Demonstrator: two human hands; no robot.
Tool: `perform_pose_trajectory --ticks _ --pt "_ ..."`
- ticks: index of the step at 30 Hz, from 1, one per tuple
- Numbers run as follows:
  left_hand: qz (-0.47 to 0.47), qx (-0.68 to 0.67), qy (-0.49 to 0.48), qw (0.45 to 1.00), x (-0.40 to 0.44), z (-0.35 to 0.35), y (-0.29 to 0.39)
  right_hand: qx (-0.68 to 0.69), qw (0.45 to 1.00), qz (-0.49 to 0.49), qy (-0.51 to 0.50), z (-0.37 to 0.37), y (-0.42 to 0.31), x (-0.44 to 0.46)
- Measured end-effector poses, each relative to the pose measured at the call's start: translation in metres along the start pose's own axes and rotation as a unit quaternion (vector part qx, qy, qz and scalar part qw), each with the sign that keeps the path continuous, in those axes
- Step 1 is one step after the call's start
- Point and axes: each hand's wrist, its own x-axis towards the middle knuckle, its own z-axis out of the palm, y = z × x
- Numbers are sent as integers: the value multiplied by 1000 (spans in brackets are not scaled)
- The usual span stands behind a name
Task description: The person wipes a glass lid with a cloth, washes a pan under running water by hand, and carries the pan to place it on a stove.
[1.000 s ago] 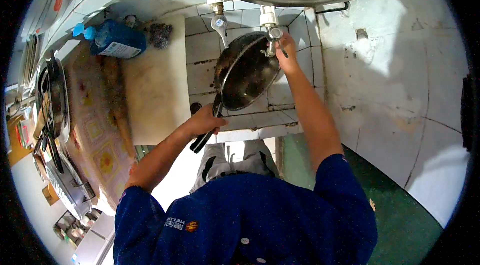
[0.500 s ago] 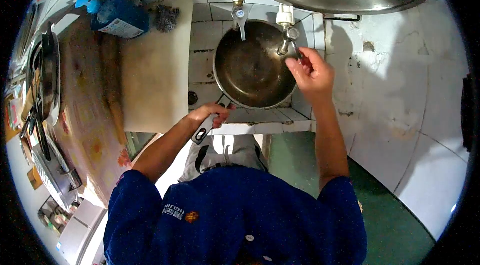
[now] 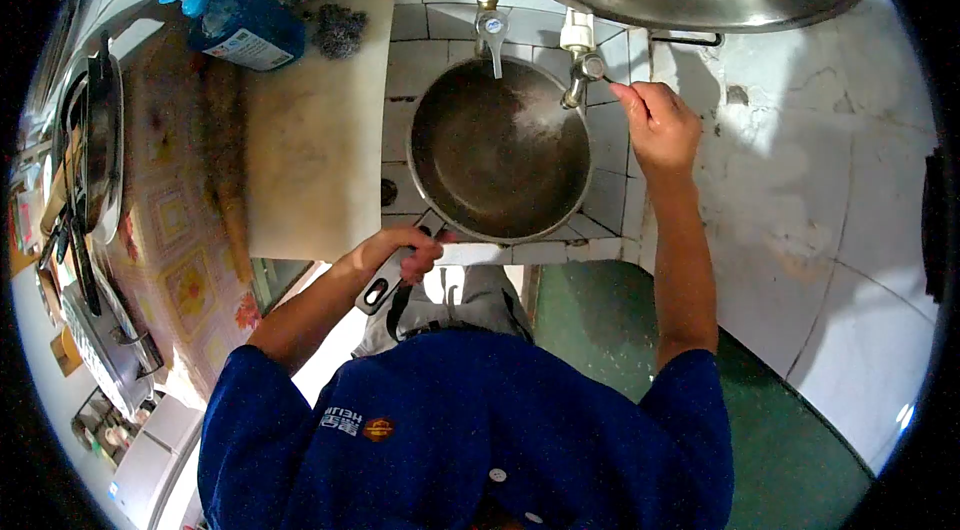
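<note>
Tiled sink [image 3: 590, 251] below, and the pan [image 3: 485, 155] sits over it, left hand [image 3: 398, 248] wrapped round its handle [image 3: 388, 280] at seven o'clock. At two, right-hand fingers [image 3: 667, 135] pinch the tap [image 3: 590, 67] lever; water's [image 3: 540, 116] already splashing in, nowhere near full.

A deep, dark-brown frying pan [image 3: 490, 165] with a paler rim sits open side up below the metal faucet [image 3: 578, 83]. Its grey, slotted handle [image 3: 376, 296] slants away from the faucet; whitish water [image 3: 537, 118] spreads across the pan's inside nearest the faucet.
</note>
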Motion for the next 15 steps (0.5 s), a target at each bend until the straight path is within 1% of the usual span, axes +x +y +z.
perform_pose_trajectory --ticks 1,2,3,5,6,8,9,10,11,13,15 --pt "-17 -58 6 998 -7 4 -1 -4 1000 -5 5 1 1 0" --pt "-28 -68 22 997 -14 6 -3 -3 1000 -6 6 1 1 0" --pt "-27 -68 23 997 -18 4 -6 3 1000 3 -1 1 0 0" --pt "-56 -38 -6 998 -23 1 -8 8 1000 13 -5 1 -2 1" --pt "-54 -38 -24 998 -21 -1 -10 12 1000 14 -9 0 -2 0" --pt "-58 -29 -19 998 -14 -8 -15 13 1000 15 -11 -1 -3 0" --pt "-62 -21 -13 998 -10 -8 -14 23 999 33 -11 0 -5 0" --pt "-56 -26 -34 998 -5 -8 -16 33 998 51 -14 -1 -7 -2" --pt "-58 -27 -37 997 0 -8 -17 29 998 51 -15 -1 -8 -3" --pt "-37 -37 -84 995 9 -7 -20 53 997 59 -6 -2 -10 -4" --pt "-35 -34 -76 996 16 -4 -21 53 997 56 3 -2 -15 -6"
